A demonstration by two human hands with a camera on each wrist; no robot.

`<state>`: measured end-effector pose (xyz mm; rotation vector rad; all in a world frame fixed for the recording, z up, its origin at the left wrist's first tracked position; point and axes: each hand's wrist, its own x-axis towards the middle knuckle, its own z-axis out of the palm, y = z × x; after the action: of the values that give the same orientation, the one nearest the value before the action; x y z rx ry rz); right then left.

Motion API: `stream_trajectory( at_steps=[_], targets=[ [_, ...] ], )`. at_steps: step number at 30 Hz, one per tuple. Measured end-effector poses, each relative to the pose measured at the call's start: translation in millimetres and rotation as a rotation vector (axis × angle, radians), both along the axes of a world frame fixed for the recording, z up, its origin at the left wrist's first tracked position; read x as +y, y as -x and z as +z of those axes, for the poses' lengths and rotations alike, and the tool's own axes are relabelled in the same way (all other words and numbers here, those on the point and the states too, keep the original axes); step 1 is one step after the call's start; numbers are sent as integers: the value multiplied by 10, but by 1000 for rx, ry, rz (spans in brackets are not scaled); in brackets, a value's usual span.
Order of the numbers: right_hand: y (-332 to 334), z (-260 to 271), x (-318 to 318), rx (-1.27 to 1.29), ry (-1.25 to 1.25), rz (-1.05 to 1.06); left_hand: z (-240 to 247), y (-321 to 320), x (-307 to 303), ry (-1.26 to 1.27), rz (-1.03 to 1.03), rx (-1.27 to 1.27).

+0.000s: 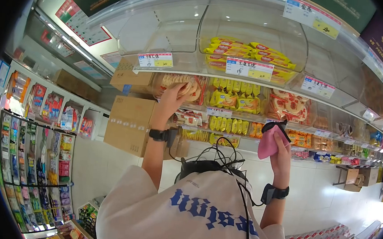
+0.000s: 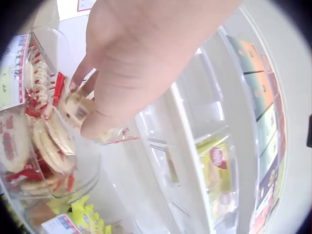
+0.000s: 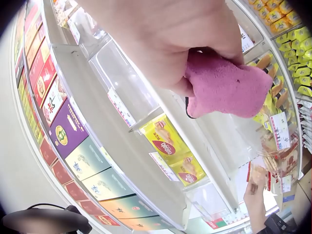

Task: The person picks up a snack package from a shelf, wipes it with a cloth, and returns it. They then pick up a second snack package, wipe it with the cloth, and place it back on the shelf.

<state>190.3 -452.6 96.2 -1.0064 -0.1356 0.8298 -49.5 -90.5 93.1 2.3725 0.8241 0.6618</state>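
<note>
My left hand (image 1: 173,101) is at the upper left bin of packaged round biscuits (image 1: 194,89). In the left wrist view the left hand (image 2: 131,58) pinches a clear packet with red edges (image 2: 77,109) between thumb and fingers, beside more biscuit packets (image 2: 51,141). The right hand (image 1: 281,156) grips a folded pink cloth (image 1: 268,143) with a black part on top, in front of the shelf's right part. Seen from the right wrist, the fingers of the right hand (image 3: 170,44) curl round the pink cloth (image 3: 226,87).
Yellow wafer packs (image 1: 250,54) lie in an upper bin, yellow packets (image 1: 234,100) in the middle one. Price tags (image 1: 249,69) line the shelf edges. Cardboard boxes (image 1: 128,125) stand at the left. Black cables (image 1: 224,156) hang by the person's head.
</note>
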Motion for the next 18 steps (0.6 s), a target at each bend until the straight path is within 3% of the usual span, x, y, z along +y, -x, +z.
stream_trajectory(
  at_steps=[3, 6, 10, 15, 18],
  targets=[
    [53, 19, 79, -29, 2, -20, 384, -39, -400, -19, -14, -47],
    [123, 102, 269, -134, -13, 1, 831, -181, -807, 144, -193, 12],
    [216, 261, 611, -263, 67, 123, 905, -457, -1188, 520, -294, -212],
    [496, 460, 856, -184, -41, 140, 750, -688, -1407, 724, -304, -333],
    [497, 487, 917, -286, -38, -1, 804, -695, -1485, 255, -261, -271]
  ],
)
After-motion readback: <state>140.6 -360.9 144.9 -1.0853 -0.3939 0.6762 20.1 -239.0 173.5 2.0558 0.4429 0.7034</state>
